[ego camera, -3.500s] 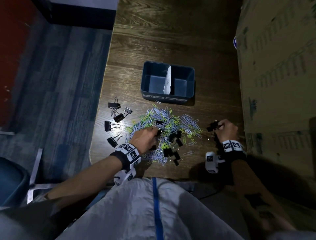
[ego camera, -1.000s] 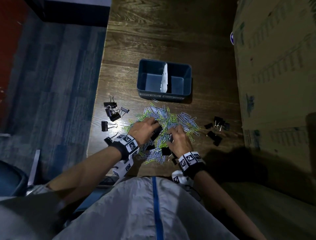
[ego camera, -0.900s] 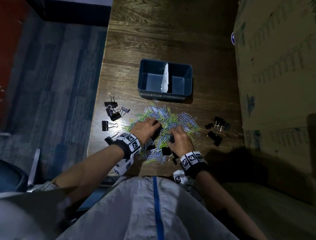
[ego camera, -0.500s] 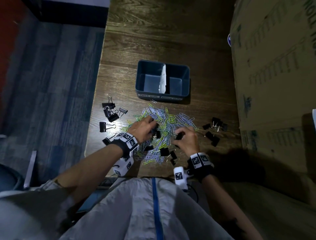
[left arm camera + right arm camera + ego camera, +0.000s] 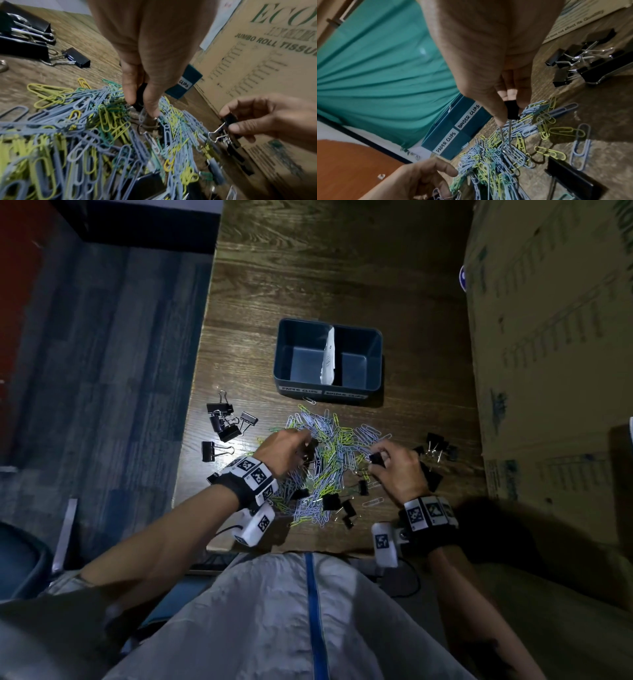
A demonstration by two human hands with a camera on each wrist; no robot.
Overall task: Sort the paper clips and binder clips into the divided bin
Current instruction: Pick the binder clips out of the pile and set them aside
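The blue divided bin (image 5: 375,361) stands behind a heap of blue, green and yellow paper clips (image 5: 337,446); its front labels read PAPER CLIPS on the left and BINDER CLIPS (image 5: 468,119) on the right. A white card divides it, and both compartments show bare floor. My left hand (image 5: 306,445) reaches into the heap and pinches a black binder clip (image 5: 141,93) lying among the paper clips. My right hand (image 5: 376,458) pinches another small black binder clip (image 5: 511,111) just above the heap's right side, its wire handles hanging down. More black binder clips (image 5: 334,503) lie in the heap's near part.
A group of larger binder clips (image 5: 224,422) lies near the table's left edge. Several small ones (image 5: 436,448) lie to the right of my right hand. A tall cardboard box (image 5: 548,354) walls off the right side. One stray paper clip (image 5: 309,400) lies by the bin's front.
My right hand moved from the middle of the heap toward the right, now holding a small binder clip clear of it. My left hand stayed in the heap's left part.
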